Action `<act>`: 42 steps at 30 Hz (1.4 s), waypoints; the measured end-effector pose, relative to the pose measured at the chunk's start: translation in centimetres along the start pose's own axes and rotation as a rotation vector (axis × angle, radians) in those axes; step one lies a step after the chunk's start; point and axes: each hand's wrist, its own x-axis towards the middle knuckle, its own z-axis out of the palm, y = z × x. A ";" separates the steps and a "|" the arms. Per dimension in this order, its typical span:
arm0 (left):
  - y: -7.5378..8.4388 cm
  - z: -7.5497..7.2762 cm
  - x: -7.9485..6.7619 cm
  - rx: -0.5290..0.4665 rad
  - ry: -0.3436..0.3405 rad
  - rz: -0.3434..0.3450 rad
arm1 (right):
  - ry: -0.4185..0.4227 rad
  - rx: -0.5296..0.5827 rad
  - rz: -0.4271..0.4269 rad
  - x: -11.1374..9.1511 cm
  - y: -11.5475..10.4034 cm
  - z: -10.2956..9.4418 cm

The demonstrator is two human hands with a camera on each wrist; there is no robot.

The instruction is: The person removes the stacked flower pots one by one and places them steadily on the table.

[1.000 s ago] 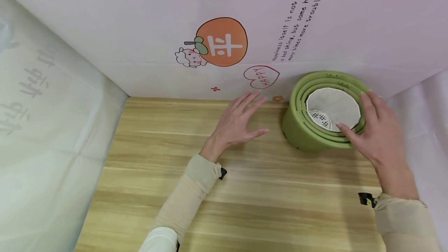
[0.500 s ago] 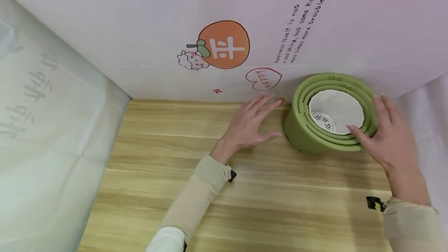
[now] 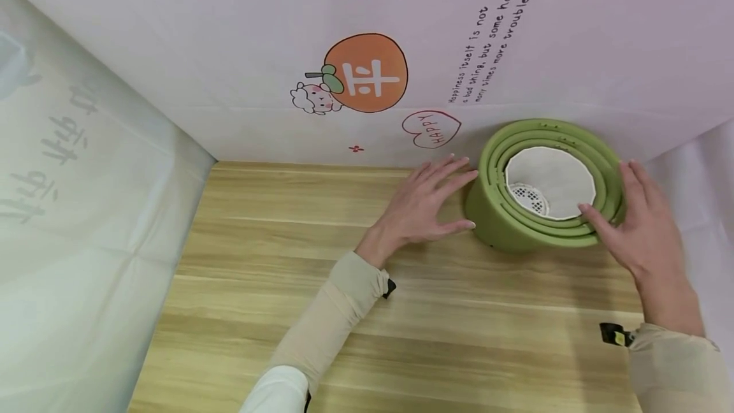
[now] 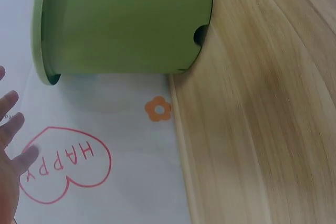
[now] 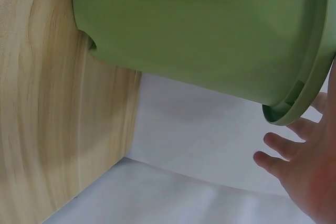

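1. Nested green pots (image 3: 507, 229) are seen at the left grip's (image 3: 421, 209) three o'clock, the right grip's (image 3: 648, 241) ten.
2. Both grips are released.
3. A "HAPPY" heart (image 3: 432, 130) is printed at the pots' ten o'clock.

Lighting in the head view is bright and diffuse; the back wall (image 3: 201, 50) carries a faint lavender cast, the side sheet (image 3: 74, 285) a pale green one. A weak sheen marks the wooden tabletop (image 3: 275, 241) near centre; a soft-edged shadow lies at lower right, beside the sleeve (image 3: 676, 368). Printed lettering (image 3: 499, 43) at upper right reads clearly. The left wrist view is softer, plank lines bowing at upper right, with a diffuse shadow right of centre. In the right wrist view, gentle shading darkens the green pot (image 5: 189, 30) toward upper right.
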 end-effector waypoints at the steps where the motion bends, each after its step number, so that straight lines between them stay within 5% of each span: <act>1: 0.1 0.0 0.1 0.001 -0.013 -0.003 | 0.000 0.020 -0.001 0.0 0.1 0.1; 11: 1.1 0.5 1.2 0.057 -0.109 0.007 | 0.026 0.210 -0.010 0.1 1.0 0.7; 29: 2.1 1.8 3.1 0.174 -0.251 0.052 | 0.013 0.251 0.032 0.4 1.3 1.3; 42: 2.6 2.1 4.0 0.201 -0.335 0.029 | 0.105 0.303 0.018 0.3 1.4 2.3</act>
